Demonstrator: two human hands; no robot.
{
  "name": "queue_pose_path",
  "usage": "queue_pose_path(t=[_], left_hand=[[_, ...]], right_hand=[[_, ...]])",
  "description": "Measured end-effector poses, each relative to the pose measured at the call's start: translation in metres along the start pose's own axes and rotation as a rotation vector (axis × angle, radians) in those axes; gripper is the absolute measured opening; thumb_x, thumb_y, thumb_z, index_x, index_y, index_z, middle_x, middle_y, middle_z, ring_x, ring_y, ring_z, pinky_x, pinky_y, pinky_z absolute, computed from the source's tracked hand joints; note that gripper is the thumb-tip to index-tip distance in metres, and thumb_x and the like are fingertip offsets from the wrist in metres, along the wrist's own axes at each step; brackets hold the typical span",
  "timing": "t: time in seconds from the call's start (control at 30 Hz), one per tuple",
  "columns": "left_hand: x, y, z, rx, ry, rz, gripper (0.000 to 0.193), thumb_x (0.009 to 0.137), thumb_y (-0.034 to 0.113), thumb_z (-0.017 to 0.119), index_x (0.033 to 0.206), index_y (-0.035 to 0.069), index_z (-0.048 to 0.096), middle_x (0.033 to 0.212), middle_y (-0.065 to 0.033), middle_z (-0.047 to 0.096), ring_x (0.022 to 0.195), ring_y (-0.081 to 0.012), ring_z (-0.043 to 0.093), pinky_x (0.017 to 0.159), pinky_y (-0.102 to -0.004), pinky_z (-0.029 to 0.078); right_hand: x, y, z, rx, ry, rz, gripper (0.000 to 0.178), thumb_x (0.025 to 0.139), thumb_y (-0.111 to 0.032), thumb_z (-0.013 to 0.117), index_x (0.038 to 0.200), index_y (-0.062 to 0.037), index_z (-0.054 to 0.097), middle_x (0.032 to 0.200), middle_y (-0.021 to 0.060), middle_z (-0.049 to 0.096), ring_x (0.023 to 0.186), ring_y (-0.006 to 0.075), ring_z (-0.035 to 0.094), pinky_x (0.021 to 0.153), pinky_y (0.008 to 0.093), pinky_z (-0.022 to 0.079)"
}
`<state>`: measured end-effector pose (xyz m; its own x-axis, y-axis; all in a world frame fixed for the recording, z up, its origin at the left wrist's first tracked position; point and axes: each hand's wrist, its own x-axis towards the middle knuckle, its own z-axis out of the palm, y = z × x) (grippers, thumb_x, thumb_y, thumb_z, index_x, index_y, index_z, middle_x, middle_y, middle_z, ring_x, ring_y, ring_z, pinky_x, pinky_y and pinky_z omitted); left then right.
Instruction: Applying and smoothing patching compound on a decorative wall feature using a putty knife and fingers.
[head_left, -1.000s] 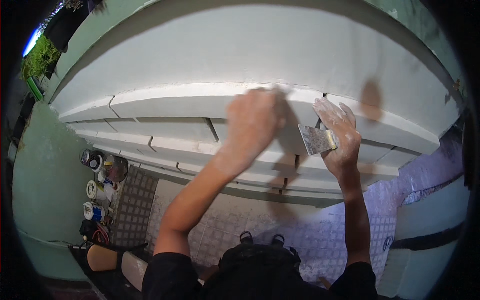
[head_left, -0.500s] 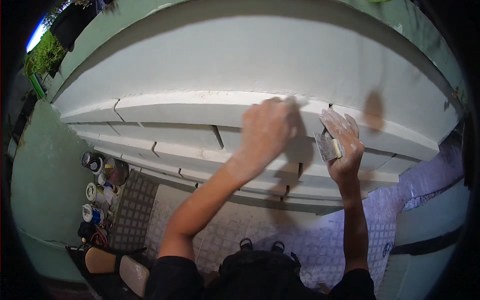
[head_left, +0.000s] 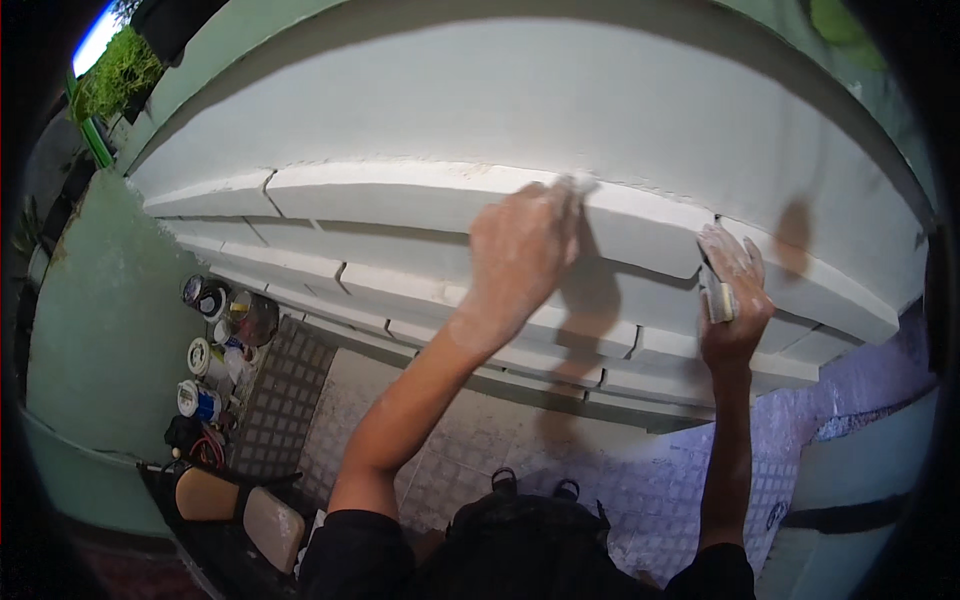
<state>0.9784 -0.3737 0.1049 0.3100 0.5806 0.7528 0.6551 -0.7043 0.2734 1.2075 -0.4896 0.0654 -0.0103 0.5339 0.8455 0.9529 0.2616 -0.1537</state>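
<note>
A pale wall of stepped blocks [head_left: 395,208] with dark joints runs across in front of me. My left hand [head_left: 522,255], dusty with white powder, is closed at the top ledge. Something small and whitish shows at its fingertips, too blurred to name. To the right, my right hand [head_left: 738,285], also coated in white, has its fingers on the block's edge near a vertical joint. It holds a scraper [head_left: 718,300] with a flat metal blade and a yellowish part, seen nearly edge-on against the palm.
Several paint tubs and cans [head_left: 205,358] stand at the left beside a green wall [head_left: 100,330]. Two padded chairs [head_left: 272,528] are at lower left. Tiled floor [head_left: 440,435] lies below, with my feet on it. Green plants [head_left: 120,75] hang at upper left.
The view has shifted, so the wall sits differently in it. My right hand is farther right of my left hand, and the scraper has turned from showing its face to nearly edge-on.
</note>
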Motion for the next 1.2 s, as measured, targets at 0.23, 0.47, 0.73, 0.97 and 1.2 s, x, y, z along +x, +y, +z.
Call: queue_pose_path(t=[0.23,0.47,0.73,0.97,1.2], left_hand=[[-0.001,-0.106,-0.065,0.327,0.072,-0.130,0.023,0.092,0.027,0.067,0.100,0.009,0.077,0.071,-0.0173,0.068,0.063,-0.0341,0.066,0.061,-0.0432,0.052],[-0.006,-0.068,-0.037,0.012,0.185,0.026,0.020,0.092,0.030,0.067,0.093,0.012,0.077,0.066,-0.0106,0.064,0.055,-0.0299,0.062,0.054,-0.0418,0.049],[0.003,-0.031,-0.009,0.091,-0.012,0.036,0.025,0.092,0.031,0.065,0.092,0.009,0.076,0.074,-0.0172,0.067,0.064,-0.0355,0.064,0.061,-0.0463,0.051],[0.006,-0.092,-0.073,0.261,-0.036,-0.193,0.021,0.092,0.027,0.064,0.085,0.011,0.076,0.064,-0.0146,0.064,0.058,-0.0338,0.063,0.056,-0.0447,0.050],[0.004,0.012,0.008,-0.061,-0.077,0.157,0.015,0.084,0.015,0.067,0.094,0.004,0.066,0.080,-0.0165,0.063,0.066,-0.0340,0.066,0.058,-0.0429,0.054]], right_hand=[[0.003,-0.008,-0.002,0.004,0.018,0.021,0.035,0.086,-0.006,0.057,0.118,-0.0020,0.070,0.118,0.0167,0.070,0.121,0.0317,0.063,0.113,0.0492,0.035],[0.000,-0.010,0.006,-0.002,0.042,0.046,0.052,0.071,0.009,0.049,0.118,-0.0003,0.069,0.119,0.0174,0.070,0.121,0.0319,0.063,0.114,0.0499,0.035],[0.003,-0.013,0.002,-0.034,0.019,0.083,0.053,0.070,0.009,0.047,0.118,-0.0006,0.069,0.118,0.0167,0.070,0.120,0.0307,0.063,0.115,0.0484,0.035],[0.000,-0.011,0.001,-0.004,0.045,0.065,0.051,0.070,0.008,0.050,0.116,-0.0002,0.070,0.118,0.0172,0.070,0.119,0.0317,0.063,0.114,0.0486,0.036],[0.003,-0.014,0.006,0.022,0.064,0.060,0.050,0.071,0.010,0.050,0.116,0.0001,0.070,0.117,0.0164,0.071,0.118,0.0319,0.064,0.114,0.0490,0.036]])
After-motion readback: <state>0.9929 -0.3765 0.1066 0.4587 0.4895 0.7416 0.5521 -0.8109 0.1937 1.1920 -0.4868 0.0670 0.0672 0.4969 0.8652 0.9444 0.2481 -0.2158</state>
